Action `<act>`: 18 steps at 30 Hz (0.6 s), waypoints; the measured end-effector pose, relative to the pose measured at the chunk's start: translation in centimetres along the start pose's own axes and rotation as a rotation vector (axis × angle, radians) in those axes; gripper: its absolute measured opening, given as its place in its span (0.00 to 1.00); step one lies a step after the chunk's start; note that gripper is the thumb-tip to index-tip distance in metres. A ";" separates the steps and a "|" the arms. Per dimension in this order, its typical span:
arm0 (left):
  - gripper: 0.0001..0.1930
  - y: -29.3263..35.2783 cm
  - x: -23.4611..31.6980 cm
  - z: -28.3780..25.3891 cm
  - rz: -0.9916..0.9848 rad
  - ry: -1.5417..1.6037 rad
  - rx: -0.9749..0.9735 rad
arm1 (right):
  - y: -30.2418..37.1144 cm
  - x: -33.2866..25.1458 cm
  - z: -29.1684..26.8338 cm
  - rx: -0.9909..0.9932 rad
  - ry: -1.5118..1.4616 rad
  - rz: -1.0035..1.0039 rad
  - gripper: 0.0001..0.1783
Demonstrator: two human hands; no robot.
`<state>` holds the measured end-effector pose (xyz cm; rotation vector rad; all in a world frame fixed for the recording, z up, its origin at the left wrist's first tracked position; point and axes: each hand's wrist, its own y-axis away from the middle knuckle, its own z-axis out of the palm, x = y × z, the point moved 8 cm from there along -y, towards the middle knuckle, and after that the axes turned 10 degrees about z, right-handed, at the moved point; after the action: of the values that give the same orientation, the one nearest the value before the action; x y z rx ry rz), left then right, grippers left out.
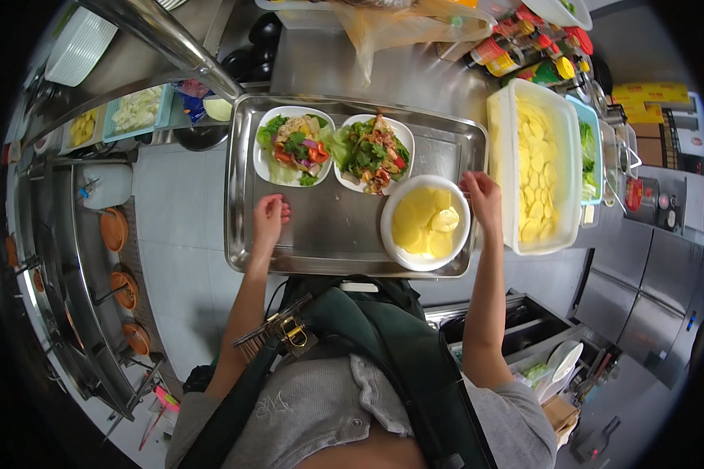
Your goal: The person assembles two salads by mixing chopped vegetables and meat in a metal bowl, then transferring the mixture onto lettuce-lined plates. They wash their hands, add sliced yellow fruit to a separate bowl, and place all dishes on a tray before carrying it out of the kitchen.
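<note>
A large steel tray [332, 248] lies before me. On it, my left hand [270, 217] hovers near the left side with its fingers curled together; nothing shows in them. My right hand [482, 195] is at the tray's right edge, fingers pinched close to the rim of a round white bowl [393, 244]; what they hold, if anything, cannot be made out. Pale yellow potato slices [416, 220] lie in that bowl. Farther back stand two white square plates of food: the left plate [281, 173] and the right plate [403, 141], both with greens and red pieces.
Right of the tray stands a long white tub [510, 117] full of yellow slices. Sauce bottles [516, 55] crowd the far right, near a hanging plastic bag [368, 35]. A steel pole [164, 43] slants at the far left, by a blue basket [164, 109] of cut vegetables.
</note>
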<state>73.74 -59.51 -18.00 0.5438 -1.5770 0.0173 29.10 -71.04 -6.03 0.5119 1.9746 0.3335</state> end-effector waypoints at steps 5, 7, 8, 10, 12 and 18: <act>0.09 -0.3 1.3 0.4 -0.030 -0.206 -0.232 | 7.3 6.1 -4.0 0.075 -0.063 0.141 0.15; 0.10 0.3 1.2 2.1 -0.144 -0.347 -0.418 | 10.8 9.4 -4.1 0.122 -0.139 0.210 0.14; 0.10 0.6 1.9 3.5 -0.090 -0.340 -0.485 | 12.5 11.1 -3.8 0.167 -0.173 0.250 0.14; 0.10 0.8 2.0 5.2 -0.114 -0.334 -0.556 | 15.8 14.3 -2.8 0.270 -0.138 0.353 0.14; 0.11 0.9 1.5 6.3 -0.153 -0.281 -0.588 | 18.2 16.3 -0.1 0.231 -0.319 0.354 0.14; 0.13 -0.5 -1.1 4.2 -0.336 0.202 -0.297 | 19.0 18.8 3.7 0.453 -0.488 0.382 0.19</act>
<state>69.93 -61.00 -19.64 0.5471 -1.2479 -0.3984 29.11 -45.25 -13.84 1.1518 1.4622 -0.0184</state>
